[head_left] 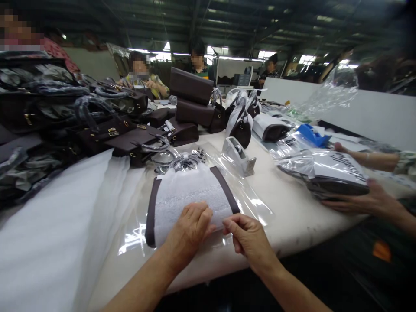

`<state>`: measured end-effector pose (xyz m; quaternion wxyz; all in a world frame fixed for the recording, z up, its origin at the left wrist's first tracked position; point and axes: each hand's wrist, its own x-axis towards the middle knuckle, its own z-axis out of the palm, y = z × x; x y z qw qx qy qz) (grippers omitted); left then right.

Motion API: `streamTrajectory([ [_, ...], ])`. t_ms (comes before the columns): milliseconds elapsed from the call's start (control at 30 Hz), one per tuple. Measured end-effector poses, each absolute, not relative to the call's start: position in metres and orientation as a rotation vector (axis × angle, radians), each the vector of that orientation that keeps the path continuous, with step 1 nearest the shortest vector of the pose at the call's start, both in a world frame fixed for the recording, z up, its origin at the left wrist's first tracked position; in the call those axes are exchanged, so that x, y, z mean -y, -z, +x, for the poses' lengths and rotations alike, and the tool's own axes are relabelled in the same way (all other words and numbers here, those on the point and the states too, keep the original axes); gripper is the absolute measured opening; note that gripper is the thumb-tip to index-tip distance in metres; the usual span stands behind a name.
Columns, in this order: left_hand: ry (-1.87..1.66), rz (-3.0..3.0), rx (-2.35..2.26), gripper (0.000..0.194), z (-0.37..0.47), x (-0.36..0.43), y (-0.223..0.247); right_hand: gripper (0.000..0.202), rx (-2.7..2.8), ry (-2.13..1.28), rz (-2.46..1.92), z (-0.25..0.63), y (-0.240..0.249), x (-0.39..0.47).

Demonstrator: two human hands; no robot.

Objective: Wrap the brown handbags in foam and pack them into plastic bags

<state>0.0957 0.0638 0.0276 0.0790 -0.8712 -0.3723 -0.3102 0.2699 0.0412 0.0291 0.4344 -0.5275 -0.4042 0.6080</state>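
Head view: left hand [191,225] pressed flat, fingers curled, on the white foam wrap [190,195] of a dark brown bag [151,212]. Right hand [248,236], at 3 o'clock of it, grip pinched on the wrap's near edge. Bag lies on clear plastic film [253,199], bench [292,216] centre; tape dispenser [238,156] at 1 o'clock.

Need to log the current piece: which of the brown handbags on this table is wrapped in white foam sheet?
The flat brown handbag under both hands, on clear plastic film; the stacked ones behind are unwrapped.
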Motion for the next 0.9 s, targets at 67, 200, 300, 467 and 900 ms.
streamTrajectory([
  [67,0.923,-2.616,1.106,0.019,0.095,-0.064,-0.028,0.036,0.924,-1.528,-1.344,0.267,-0.025,-0.04],
  [200,0.904,-2.628,1.085,0.011,0.095,-0.066,-0.028,0.039,0.779,-1.577,-1.361,0.261,-0.021,-0.037],
  [300,0.875,-2.635,1.082,0.009,0.095,-0.067,-0.028,0.04,0.737,-1.599,-1.354,0.258,-0.02,-0.038],
  [467,0.837,-2.653,1.046,0.003,0.093,-0.067,-0.027,0.04,0.681,-1.601,-1.404,0.255,-0.022,-0.042],
  [900,0.734,-2.686,1.022,0.026,0.094,-0.069,-0.029,0.037,0.685,-1.725,-1.463,0.267,-0.026,-0.033],
])
